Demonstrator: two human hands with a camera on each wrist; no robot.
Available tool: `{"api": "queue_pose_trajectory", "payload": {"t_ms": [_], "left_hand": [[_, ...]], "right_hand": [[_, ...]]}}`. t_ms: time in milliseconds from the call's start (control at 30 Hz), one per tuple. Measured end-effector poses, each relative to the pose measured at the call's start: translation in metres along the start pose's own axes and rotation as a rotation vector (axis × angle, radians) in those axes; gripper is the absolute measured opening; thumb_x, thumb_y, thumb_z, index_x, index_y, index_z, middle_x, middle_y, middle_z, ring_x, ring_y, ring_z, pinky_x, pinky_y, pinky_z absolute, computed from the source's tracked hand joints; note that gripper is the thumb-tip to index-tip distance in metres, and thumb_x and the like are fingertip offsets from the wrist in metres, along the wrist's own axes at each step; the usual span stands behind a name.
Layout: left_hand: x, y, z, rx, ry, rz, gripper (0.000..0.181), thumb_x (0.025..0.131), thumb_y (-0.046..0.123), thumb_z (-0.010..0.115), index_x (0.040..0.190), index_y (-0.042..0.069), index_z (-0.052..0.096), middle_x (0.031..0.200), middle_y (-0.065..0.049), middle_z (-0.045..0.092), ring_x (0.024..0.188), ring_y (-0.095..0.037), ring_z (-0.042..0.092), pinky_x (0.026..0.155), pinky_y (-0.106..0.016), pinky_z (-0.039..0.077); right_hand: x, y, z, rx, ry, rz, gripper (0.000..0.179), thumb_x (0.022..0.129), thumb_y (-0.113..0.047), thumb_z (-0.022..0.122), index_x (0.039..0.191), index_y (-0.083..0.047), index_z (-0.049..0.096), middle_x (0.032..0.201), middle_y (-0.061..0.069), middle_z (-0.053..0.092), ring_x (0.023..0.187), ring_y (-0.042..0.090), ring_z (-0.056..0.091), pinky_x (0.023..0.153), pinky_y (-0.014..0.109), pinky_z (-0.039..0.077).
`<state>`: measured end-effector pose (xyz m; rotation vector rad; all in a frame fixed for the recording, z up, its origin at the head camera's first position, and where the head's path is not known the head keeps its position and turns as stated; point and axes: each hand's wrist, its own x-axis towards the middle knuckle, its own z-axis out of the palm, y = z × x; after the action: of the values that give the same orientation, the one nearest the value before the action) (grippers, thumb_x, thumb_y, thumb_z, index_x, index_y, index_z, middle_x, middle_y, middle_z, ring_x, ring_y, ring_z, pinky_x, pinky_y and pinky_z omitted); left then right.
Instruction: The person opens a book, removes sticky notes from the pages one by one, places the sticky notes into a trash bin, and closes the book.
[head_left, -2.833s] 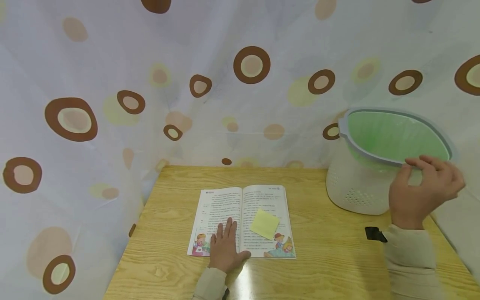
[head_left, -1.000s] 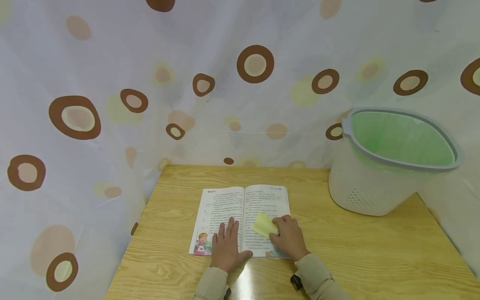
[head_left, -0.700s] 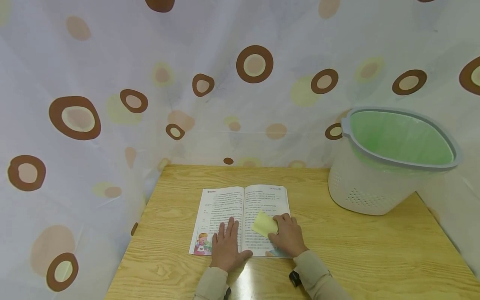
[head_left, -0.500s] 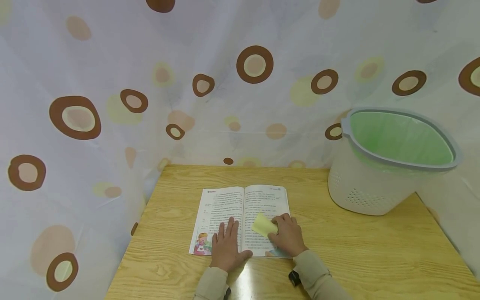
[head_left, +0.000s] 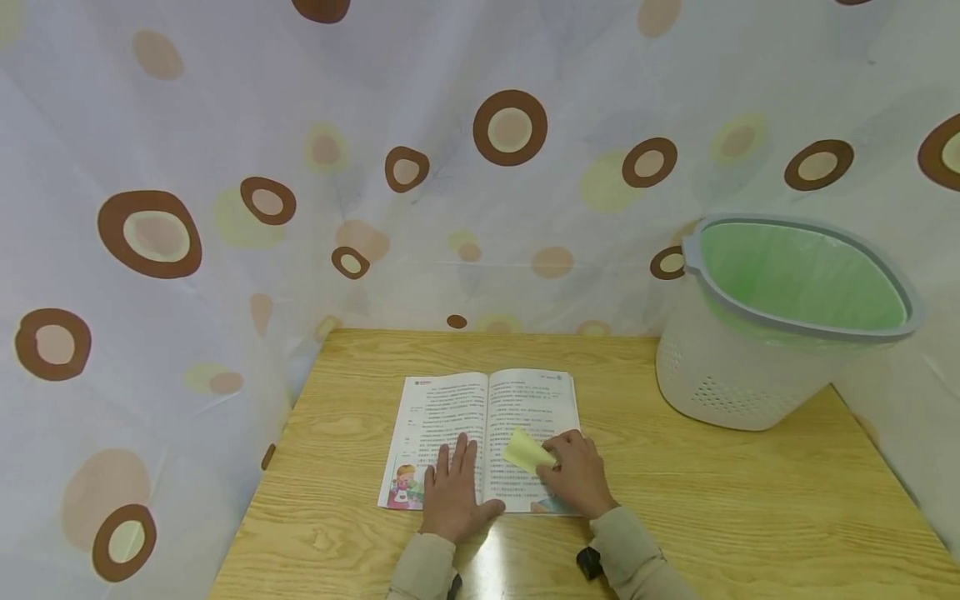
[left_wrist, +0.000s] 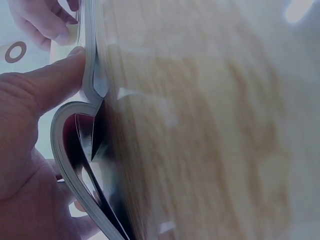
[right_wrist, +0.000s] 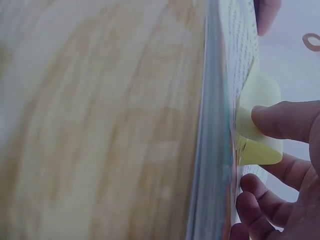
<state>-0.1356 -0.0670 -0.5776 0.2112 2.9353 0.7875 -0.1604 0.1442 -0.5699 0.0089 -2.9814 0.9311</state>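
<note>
An open book (head_left: 525, 396) with printed text and cartoon pictures at its lower corners lies on the wooden table. My left hand (head_left: 452, 492) rests spread over the lower left page, its thumb reaching across the fold. On the right page is a yellow sticky note (head_left: 523, 451). My right hand (head_left: 577, 475) pinches the note's right edge between thumb and index finger. In the right wrist view the note (right_wrist: 260, 95) curls up off the page, with the thumb (right_wrist: 280, 120) on its near face. The left wrist view shows the left thumb (left_wrist: 60, 77) pressing near the book's spine.
A tall white laundry basket (head_left: 738, 379) with a grey rim and green inside stands at the back right of the table (head_left: 720, 500). A white curtain (head_left: 435, 75) with brown ring patterns hangs behind and to the left.
My right hand has come from beside the basket down to the book and taken hold of the sticky note, whose right side now bends upward. The left hand has stayed on the page.
</note>
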Motion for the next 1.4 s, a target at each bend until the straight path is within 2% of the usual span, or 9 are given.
{"api": "queue_pose_trajectory", "payload": {"t_ms": [267, 500, 800, 900, 1000, 1133, 1200, 1333, 1400], "left_hand": [[0.001, -0.001, -0.001, 0.010, -0.017, -0.004, 0.103, 0.076, 0.051, 0.078, 0.156, 0.010, 0.028, 0.167, -0.010, 0.019, 0.152, -0.044, 0.018, 0.120, -0.068, 0.020], [0.002, -0.001, -0.001, 0.007, -0.047, -0.008, 0.103, 0.079, 0.052, 0.076, 0.158, 0.010, 0.024, 0.169, -0.009, 0.015, 0.153, -0.044, 0.015, 0.121, -0.068, 0.018], [0.000, 0.002, -0.004, 0.013, -0.052, 0.001, 0.102, 0.079, 0.050, 0.076, 0.157, 0.009, 0.024, 0.168, -0.011, 0.016, 0.153, -0.044, 0.016, 0.121, -0.067, 0.019], [-0.001, 0.002, -0.004, 0.017, -0.048, 0.003, 0.102, 0.079, 0.050, 0.077, 0.157, 0.009, 0.025, 0.168, -0.011, 0.017, 0.153, -0.044, 0.017, 0.120, -0.068, 0.020], [-0.001, 0.002, -0.004, 0.013, -0.044, 0.005, 0.102, 0.079, 0.049, 0.077, 0.157, 0.009, 0.025, 0.168, -0.011, 0.017, 0.153, -0.044, 0.017, 0.120, -0.068, 0.020], [-0.001, 0.001, -0.003, 0.013, -0.039, 0.013, 0.102, 0.079, 0.049, 0.077, 0.157, 0.008, 0.026, 0.168, -0.011, 0.017, 0.152, -0.045, 0.017, 0.119, -0.068, 0.020], [0.000, 0.001, -0.003, 0.015, -0.038, 0.013, 0.102, 0.079, 0.049, 0.077, 0.157, 0.008, 0.026, 0.168, -0.011, 0.017, 0.152, -0.045, 0.017, 0.120, -0.068, 0.020], [0.000, 0.000, -0.003, 0.010, -0.036, 0.008, 0.102, 0.079, 0.049, 0.077, 0.157, 0.009, 0.025, 0.168, -0.011, 0.017, 0.152, -0.045, 0.017, 0.120, -0.068, 0.019], [0.000, 0.000, -0.003, 0.007, -0.041, 0.004, 0.102, 0.079, 0.049, 0.077, 0.157, 0.009, 0.025, 0.168, -0.011, 0.016, 0.153, -0.045, 0.016, 0.120, -0.068, 0.018]], "right_hand": [[0.003, 0.002, -0.004, 0.070, -0.025, 0.020, 0.025, 0.084, -0.019, 0.068, 0.105, -0.008, 0.074, 0.111, 0.012, 0.062, 0.103, 0.031, 0.054, 0.080, 0.047, 0.047], [0.003, 0.004, -0.004, 0.123, -0.030, 0.037, 0.020, 0.084, -0.016, 0.068, 0.100, -0.007, 0.076, 0.106, 0.011, 0.064, 0.101, 0.029, 0.057, 0.083, 0.048, 0.048], [0.003, 0.008, -0.005, 0.123, -0.050, 0.035, 0.013, 0.087, -0.015, 0.068, 0.093, -0.006, 0.075, 0.105, 0.010, 0.064, 0.101, 0.029, 0.057, 0.082, 0.047, 0.049], [0.004, 0.009, -0.005, 0.128, -0.057, 0.029, 0.013, 0.087, -0.014, 0.067, 0.093, -0.005, 0.075, 0.104, 0.010, 0.064, 0.098, 0.026, 0.057, 0.079, 0.042, 0.049], [0.006, 0.012, -0.006, 0.181, -0.074, 0.047, 0.012, 0.089, -0.010, 0.064, 0.091, -0.003, 0.073, 0.096, 0.011, 0.065, 0.077, 0.022, 0.061, 0.065, 0.033, 0.050], [0.006, 0.018, -0.008, 0.315, -0.106, 0.133, 0.013, 0.090, -0.009, 0.059, 0.092, -0.002, 0.070, 0.085, 0.011, 0.065, 0.048, 0.015, 0.054, 0.042, 0.025, 0.044], [0.004, 0.021, -0.009, 0.367, -0.119, 0.165, 0.015, 0.091, -0.011, 0.058, 0.096, -0.002, 0.069, 0.084, 0.010, 0.067, 0.048, 0.015, 0.053, 0.039, 0.025, 0.044], [0.002, 0.026, -0.011, 0.449, -0.151, 0.192, 0.018, 0.094, -0.015, 0.058, 0.104, -0.002, 0.066, 0.084, 0.011, 0.071, 0.050, 0.016, 0.057, 0.042, 0.027, 0.049], [0.002, 0.028, -0.014, 0.448, -0.154, 0.191, 0.019, 0.095, -0.017, 0.059, 0.105, -0.003, 0.066, 0.087, 0.010, 0.072, 0.057, 0.015, 0.060, 0.046, 0.028, 0.051]]}}
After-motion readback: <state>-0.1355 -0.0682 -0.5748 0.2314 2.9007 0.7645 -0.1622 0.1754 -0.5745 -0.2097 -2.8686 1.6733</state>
